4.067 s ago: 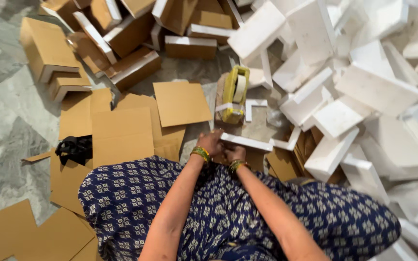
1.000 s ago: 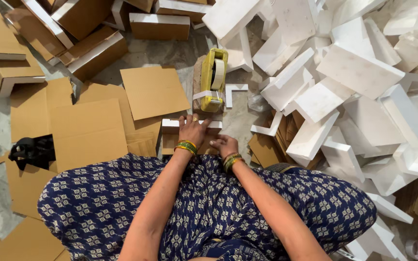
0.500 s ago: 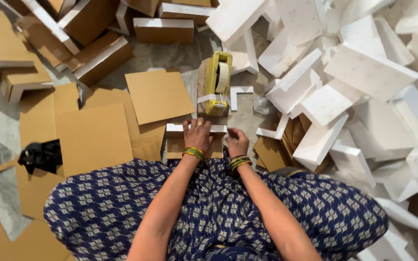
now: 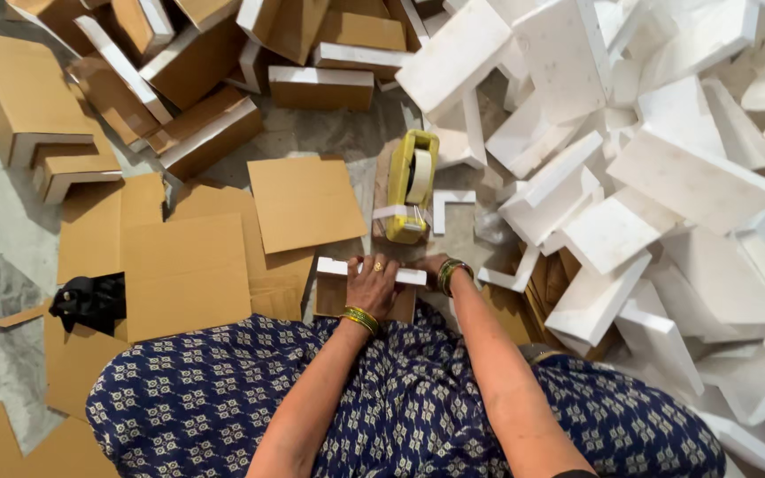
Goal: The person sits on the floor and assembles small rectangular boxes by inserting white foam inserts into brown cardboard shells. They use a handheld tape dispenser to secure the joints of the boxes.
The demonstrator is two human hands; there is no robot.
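Observation:
I sit on the floor in a blue patterned dress. My left hand (image 4: 372, 285) lies palm-down on a small cardboard piece (image 4: 333, 297) capped with a white foam strip (image 4: 334, 266), pressing it just past my knees. My right hand (image 4: 431, 265) grips the right end of the same piece, fingers mostly hidden behind it. A yellow tape dispenser (image 4: 411, 184) with a roll of pale tape stands just beyond the piece, a loose tape end hanging at its front.
A large heap of white foam corner blocks (image 4: 666, 177) fills the right side. Flat cardboard sheets (image 4: 183, 274) lie at left, with a black cloth (image 4: 90, 301) on them. Finished cardboard-and-foam pieces (image 4: 197, 133) are piled at the top left.
Both hands have moved from my lap out onto the foam-topped cardboard piece. The camera has tilted, shifting the view; the dispenser stays in place.

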